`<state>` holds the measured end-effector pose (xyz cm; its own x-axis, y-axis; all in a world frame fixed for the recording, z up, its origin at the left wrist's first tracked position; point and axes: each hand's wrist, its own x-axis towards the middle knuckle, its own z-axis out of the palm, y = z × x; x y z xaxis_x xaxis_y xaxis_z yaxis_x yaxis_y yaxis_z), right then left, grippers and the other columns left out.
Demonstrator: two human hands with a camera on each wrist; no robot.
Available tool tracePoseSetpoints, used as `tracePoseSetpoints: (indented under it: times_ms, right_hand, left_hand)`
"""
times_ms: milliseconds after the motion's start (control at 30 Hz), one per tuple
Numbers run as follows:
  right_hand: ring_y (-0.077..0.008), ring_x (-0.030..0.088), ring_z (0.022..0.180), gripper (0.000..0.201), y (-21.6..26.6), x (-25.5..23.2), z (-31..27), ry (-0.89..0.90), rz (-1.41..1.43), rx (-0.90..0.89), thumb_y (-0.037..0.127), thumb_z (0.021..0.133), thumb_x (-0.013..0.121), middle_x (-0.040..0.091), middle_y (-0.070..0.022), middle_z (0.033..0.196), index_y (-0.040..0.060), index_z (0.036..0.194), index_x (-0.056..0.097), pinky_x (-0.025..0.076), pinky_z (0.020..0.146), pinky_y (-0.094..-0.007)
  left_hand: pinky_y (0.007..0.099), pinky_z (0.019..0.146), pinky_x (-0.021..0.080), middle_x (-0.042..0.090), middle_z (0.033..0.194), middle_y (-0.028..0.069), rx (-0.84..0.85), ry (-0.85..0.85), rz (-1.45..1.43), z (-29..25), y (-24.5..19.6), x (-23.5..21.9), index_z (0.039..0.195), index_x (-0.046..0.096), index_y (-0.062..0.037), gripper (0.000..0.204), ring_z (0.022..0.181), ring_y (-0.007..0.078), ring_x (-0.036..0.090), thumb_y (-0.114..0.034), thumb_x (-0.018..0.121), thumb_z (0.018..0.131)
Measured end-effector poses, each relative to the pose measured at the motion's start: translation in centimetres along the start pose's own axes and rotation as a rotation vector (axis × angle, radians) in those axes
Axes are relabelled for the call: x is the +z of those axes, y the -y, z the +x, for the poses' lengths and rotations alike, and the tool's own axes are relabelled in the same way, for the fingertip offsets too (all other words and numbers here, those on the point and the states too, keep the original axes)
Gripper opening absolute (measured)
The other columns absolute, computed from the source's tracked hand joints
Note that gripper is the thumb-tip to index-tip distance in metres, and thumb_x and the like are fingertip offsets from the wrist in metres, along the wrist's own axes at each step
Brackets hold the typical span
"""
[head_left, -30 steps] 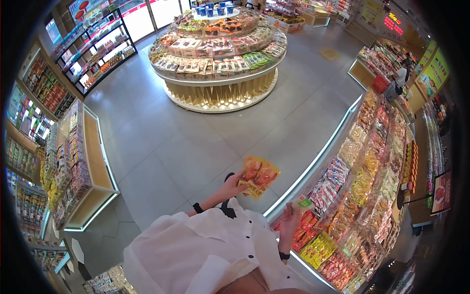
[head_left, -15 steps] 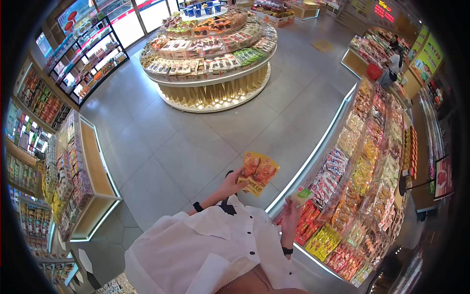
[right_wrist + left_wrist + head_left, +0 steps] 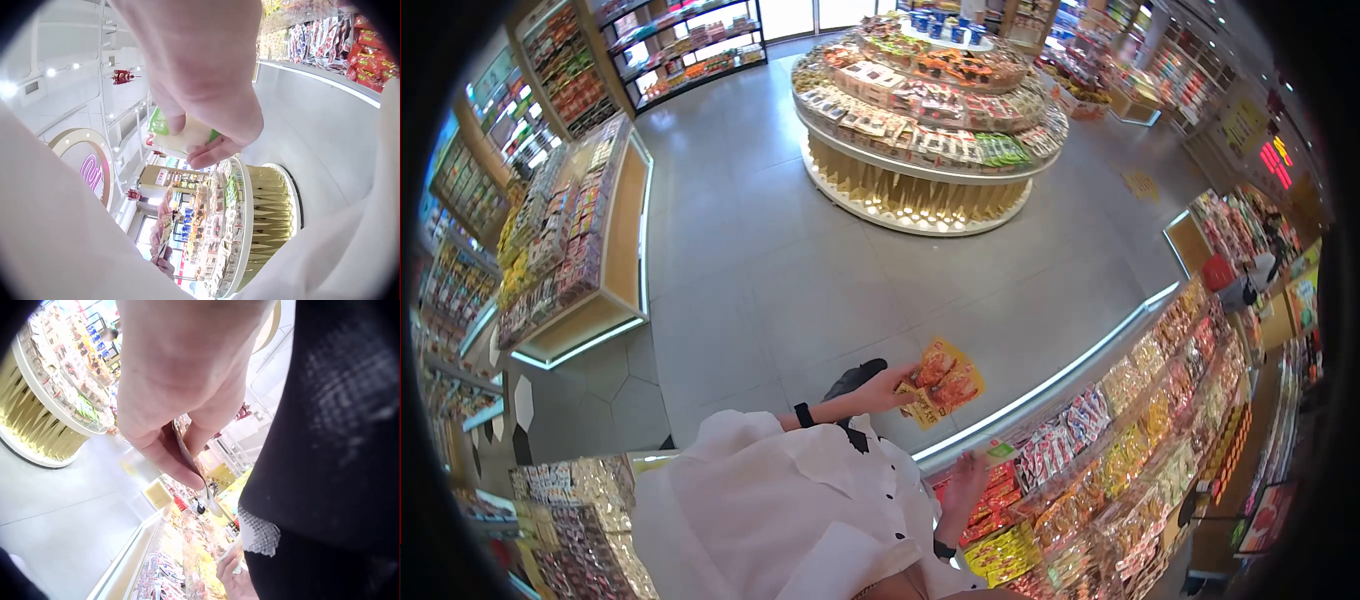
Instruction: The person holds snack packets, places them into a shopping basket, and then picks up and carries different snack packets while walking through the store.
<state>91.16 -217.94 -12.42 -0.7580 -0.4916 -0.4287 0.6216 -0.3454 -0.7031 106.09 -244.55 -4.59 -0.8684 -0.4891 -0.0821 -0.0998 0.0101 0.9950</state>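
The left hand (image 3: pixel 887 390) pinches two orange-yellow snack packets (image 3: pixel 941 381) by their lower edge, fingers (image 3: pixel 164 447) pressed together on them, held out over the grey floor (image 3: pixel 780 300). The right hand (image 3: pixel 962 480) grips one small green-and-white packet (image 3: pixel 1000 451), fingers (image 3: pixel 215 150) curled under it, just above the curved display counter (image 3: pixel 1040 395) packed with red, yellow and clear bags. Ahead stands one round tiered snack stand (image 3: pixel 925 110); a low shelf unit (image 3: pixel 580 240) sits to the left, well apart.
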Motion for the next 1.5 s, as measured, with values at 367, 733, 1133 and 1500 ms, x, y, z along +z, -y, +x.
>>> tracePoseSetpoints:
  times_ms: [367,733,1133,1500]
  right_hand:
    - [-0.0195,0.055,0.112,0.042,-0.3,5.3,0.0,0.175,-0.126,0.104,0.023,0.099,0.055,0.057,-0.0103,0.118,0.0021,0.133,0.042,0.044,0.097,-0.0302]
    - [-0.0104,0.058,0.089,0.029,-7.8,20.8,0.4,0.523,-0.344,0.275,0.023,0.096,0.061,0.062,-0.0010,0.107,0.0110,0.121,0.052,0.047,0.075,-0.0248]
    - [-0.0042,0.038,0.055,0.016,-24.5,36.0,-10.9,1.007,-0.450,0.648,0.015,0.099,0.057,0.058,0.0014,0.088,0.0072,0.112,0.053,0.033,0.052,-0.0227]
    - [-0.0020,0.032,0.048,0.018,-33.1,43.8,-18.6,1.347,-0.650,0.939,0.010,0.099,0.055,0.055,0.0043,0.081,0.0069,0.116,0.052,0.030,0.050,-0.0211]
  left_hand:
    - [0.0315,0.077,0.055,0.062,0.109,0.0108,-0.038,-0.166,-0.122,-5.7,0.2,-4.9,0.144,0.034,-0.0012,0.061,0.093,0.0164,0.061,-0.006,0.061,0.090]
    - [0.0324,0.085,0.054,0.059,0.116,0.0121,-0.056,-0.680,-0.229,-20.5,2.7,-14.1,0.143,0.035,0.0004,0.059,0.102,0.0177,0.060,-0.005,0.061,0.090]
    - [0.0312,0.068,0.059,0.060,0.111,0.0115,-0.012,-1.181,-0.306,-37.4,4.1,-20.1,0.141,0.036,0.0017,0.056,0.086,0.0173,0.066,0.000,0.059,0.090]
    - [0.0294,0.074,0.057,0.063,0.109,0.0093,-0.006,-1.675,-0.433,-47.9,6.9,-16.6,0.142,0.034,0.0020,0.058,0.093,0.0155,0.064,0.002,0.061,0.090]
